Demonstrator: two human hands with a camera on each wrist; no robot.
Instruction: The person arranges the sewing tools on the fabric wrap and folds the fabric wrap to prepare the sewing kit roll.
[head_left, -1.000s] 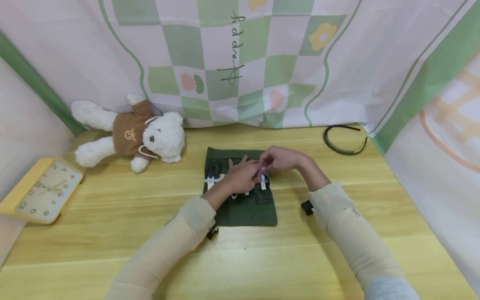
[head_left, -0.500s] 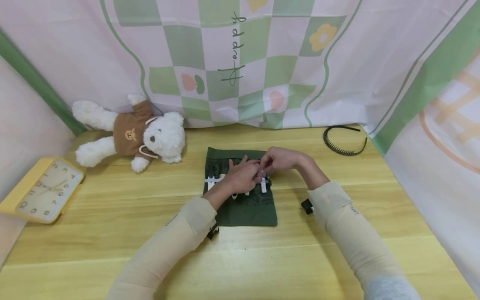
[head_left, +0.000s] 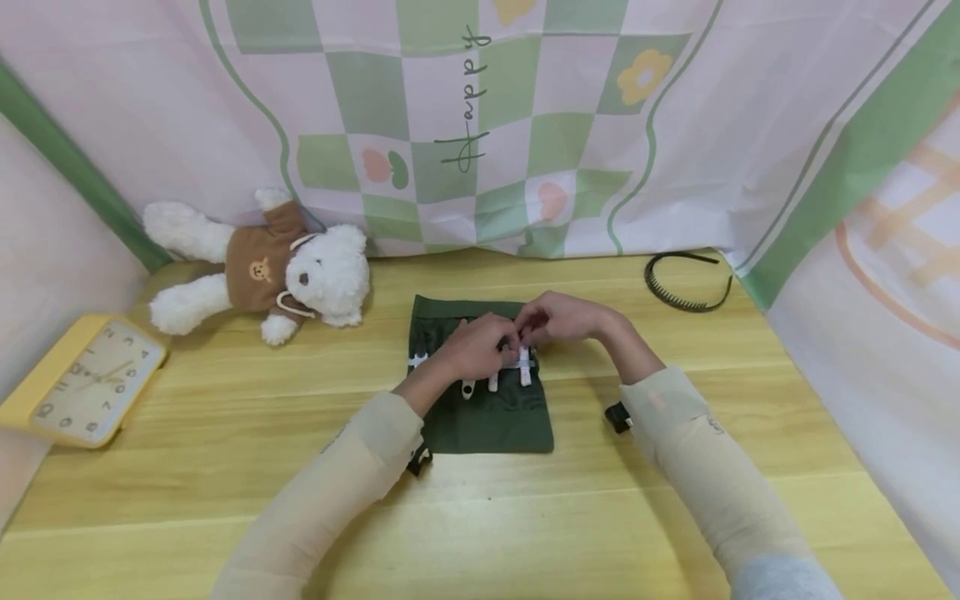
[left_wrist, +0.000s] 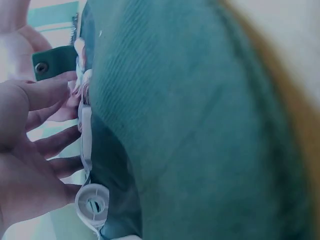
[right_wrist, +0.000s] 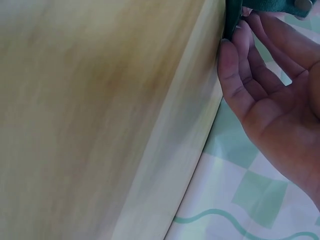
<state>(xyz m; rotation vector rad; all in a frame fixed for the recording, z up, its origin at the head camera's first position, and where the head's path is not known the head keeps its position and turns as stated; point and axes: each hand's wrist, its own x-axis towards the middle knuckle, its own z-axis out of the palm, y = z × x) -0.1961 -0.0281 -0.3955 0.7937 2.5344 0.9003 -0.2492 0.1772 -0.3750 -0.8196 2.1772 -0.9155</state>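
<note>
A dark green cloth tool roll lies spread on the table, several small white tools tucked under its white elastic band. At its right side is a small, slim pink-and-white tool, its kind unclear. My left hand bends over the middle, thumb and forefinger pinching the band beside that tool; its other fingers spread along the band in the left wrist view. My right hand pinches the pink-and-white tool's upper end, fingertips partly hidden behind the cloth in the right wrist view. A white ring-shaped handle shows below my left fingers.
A green strap with a snap button sticks out from the roll. A white teddy bear in a brown top and a yellow clock are at the left. A black headband lies at the back right, before a checked curtain.
My left hand has shifted slightly left; its fingers, spread flat before, have drawn in and curled toward the band. The pink-and-white tool shows more plainly. My right hand has hardly moved.
</note>
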